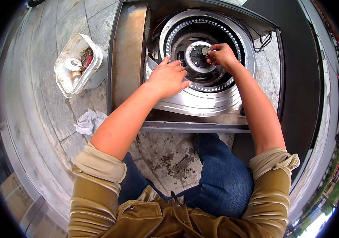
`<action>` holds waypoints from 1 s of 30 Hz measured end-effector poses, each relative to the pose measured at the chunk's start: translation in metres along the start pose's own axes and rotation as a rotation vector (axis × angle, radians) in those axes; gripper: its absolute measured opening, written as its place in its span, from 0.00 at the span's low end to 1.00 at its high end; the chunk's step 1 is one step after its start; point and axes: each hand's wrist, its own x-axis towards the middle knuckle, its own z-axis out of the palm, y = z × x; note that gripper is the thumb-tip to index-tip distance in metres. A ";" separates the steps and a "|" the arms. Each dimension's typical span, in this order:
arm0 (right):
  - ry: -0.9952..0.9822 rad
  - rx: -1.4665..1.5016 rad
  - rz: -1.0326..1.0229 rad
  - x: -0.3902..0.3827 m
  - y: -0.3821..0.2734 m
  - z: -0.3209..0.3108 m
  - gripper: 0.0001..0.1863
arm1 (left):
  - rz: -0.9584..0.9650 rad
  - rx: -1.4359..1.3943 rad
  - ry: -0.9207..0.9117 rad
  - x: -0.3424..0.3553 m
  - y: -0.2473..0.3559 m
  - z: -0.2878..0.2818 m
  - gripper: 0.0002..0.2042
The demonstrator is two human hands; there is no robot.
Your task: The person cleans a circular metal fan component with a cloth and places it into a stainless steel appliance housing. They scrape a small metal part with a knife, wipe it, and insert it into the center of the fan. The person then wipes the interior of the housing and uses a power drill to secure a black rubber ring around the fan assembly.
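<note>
In front of me a metal fan housing sits inside an open metal casing. Inside its ring is a dark round fan wheel with a pale hub ring and a black middle. My right hand is over the hub, fingers pinched on a small, greyish round disc whose exact kind I cannot make out. My left hand rests palm down on the left side of the housing rim, its fingers spread and holding nothing.
A dirty white plastic bucket stands on the paving to the left, with a white tape-like roll and a red item inside. A crumpled pale cloth lies below it. Thin black wires hang at the casing's far right corner. A dark panel lies at right.
</note>
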 end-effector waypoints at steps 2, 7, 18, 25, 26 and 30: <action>-0.016 -0.009 -0.002 0.002 0.002 0.002 0.06 | -0.003 0.006 0.001 0.000 0.000 0.000 0.25; -0.022 -0.018 0.003 0.009 0.008 0.001 0.07 | -0.004 0.015 -0.010 0.000 0.000 0.000 0.25; -0.006 -0.185 -0.161 0.016 0.004 0.004 0.11 | -0.008 0.018 -0.024 0.001 0.000 0.000 0.25; -0.086 -0.161 -0.170 0.022 0.006 -0.001 0.12 | -0.012 0.011 -0.017 0.001 -0.001 0.001 0.25; -0.089 -0.153 -0.163 0.021 0.006 -0.002 0.11 | -0.010 0.009 -0.012 0.001 -0.001 0.001 0.25; -0.100 -0.076 -0.141 0.021 0.008 -0.005 0.09 | -0.004 0.002 -0.010 0.001 -0.001 0.002 0.25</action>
